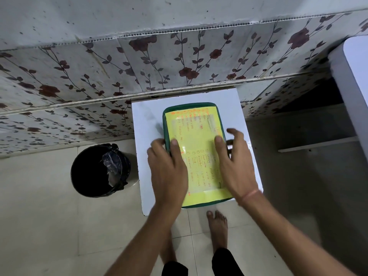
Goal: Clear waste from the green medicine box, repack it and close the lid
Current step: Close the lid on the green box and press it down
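Observation:
The green medicine box [191, 105] lies flat on a small white table [147, 124], lid down and closed. A yellow paper label [197, 136] with orange and black handwriting covers the lid. My left hand [169, 168] rests on the lid's left side, thumb on the label and fingers curled over the green left rim. My right hand [235, 162] lies over the right side, thumb on the label and fingers spread past the right edge near a dark latch. The box's contents are hidden.
A black waste bin [95, 172] with a dark liner stands on the tiled floor left of the table. A floral-tiled wall runs behind. A white appliance [354, 92] stands at the right. My bare feet are under the table's near edge.

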